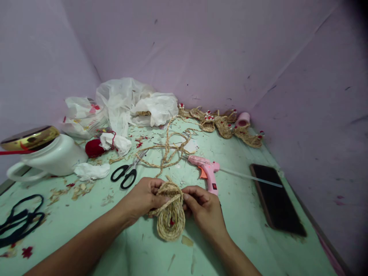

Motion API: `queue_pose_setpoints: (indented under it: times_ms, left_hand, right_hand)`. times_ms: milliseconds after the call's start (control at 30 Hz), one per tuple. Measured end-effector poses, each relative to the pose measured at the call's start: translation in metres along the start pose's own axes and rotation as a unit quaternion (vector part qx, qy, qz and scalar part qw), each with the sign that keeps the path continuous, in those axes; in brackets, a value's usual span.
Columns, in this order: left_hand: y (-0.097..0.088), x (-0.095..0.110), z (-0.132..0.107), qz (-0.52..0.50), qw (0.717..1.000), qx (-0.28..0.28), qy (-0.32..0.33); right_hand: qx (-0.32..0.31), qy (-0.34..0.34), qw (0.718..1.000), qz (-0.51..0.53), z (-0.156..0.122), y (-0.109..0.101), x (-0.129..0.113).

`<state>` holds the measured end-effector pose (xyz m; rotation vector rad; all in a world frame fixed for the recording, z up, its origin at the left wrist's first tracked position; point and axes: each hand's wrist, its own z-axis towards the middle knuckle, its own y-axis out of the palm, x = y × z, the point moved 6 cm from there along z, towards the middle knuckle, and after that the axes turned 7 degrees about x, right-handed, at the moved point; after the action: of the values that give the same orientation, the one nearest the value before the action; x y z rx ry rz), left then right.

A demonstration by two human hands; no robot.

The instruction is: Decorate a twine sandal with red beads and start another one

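Note:
A small braided straw slipper (pixel 170 226) hangs between my two hands, its oval sole toward me and a red spot on it. My left hand (pixel 145 197) grips its left side, thumb on the braided strap that crosses the upper part. On the other side, my right hand (pixel 201 205) pinches the slipper's right edge where the strap meets it. A long loose straw braid (pixel 165 153) lies tangled just beyond. Close behind my right hand is a pink glue gun (pixel 208 172) with a clear glue stick (pixel 250 176). Black-handled scissors (pixel 125 176) lie beyond my left hand.
Several finished-looking straw slippers (pixel 224 128) with red and white beads line the back wall. A dark phone (pixel 277 199) lies right. Left are a white pitcher (pixel 61 155), red yarn (pixel 94 148), plastic bags (pixel 123 99) and a dark cord (pixel 21 218). Straw scraps litter the green cloth (pixel 132 253).

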<state>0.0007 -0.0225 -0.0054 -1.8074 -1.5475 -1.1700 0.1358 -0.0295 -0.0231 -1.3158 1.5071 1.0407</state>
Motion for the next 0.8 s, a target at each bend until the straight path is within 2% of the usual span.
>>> queue_pose_setpoints:
  times_ms: [200,300,433,500,633,800]
  left_hand:
    - [0.000,-0.002,0.000,0.032,0.999,0.022,0.019]
    - [0.001,-0.002,0.000,0.015,0.999,0.021,0.019]
    - [0.001,0.000,-0.001,-0.011,0.998,0.052,0.021]
    - [0.001,0.002,-0.001,-0.011,0.999,0.047,0.022]
    - [0.000,0.002,-0.002,0.002,1.000,0.023,0.011]
    - [-0.003,-0.001,0.000,0.000,0.999,0.045,0.009]
  right_hand:
    - [0.025,0.015,0.999,0.035,-0.001,0.000,-0.001]
    - [0.006,0.008,1.000,0.026,-0.002,0.001,-0.002]
    - [-0.024,0.001,1.000,0.019,-0.003,0.002,-0.001]
    - [-0.037,-0.010,0.999,0.012,-0.002,0.002,0.000]
    - [-0.056,-0.077,0.995,-0.037,-0.002,0.002,-0.005]
    - [-0.060,-0.157,0.980,-0.103,-0.006,0.000,-0.013]
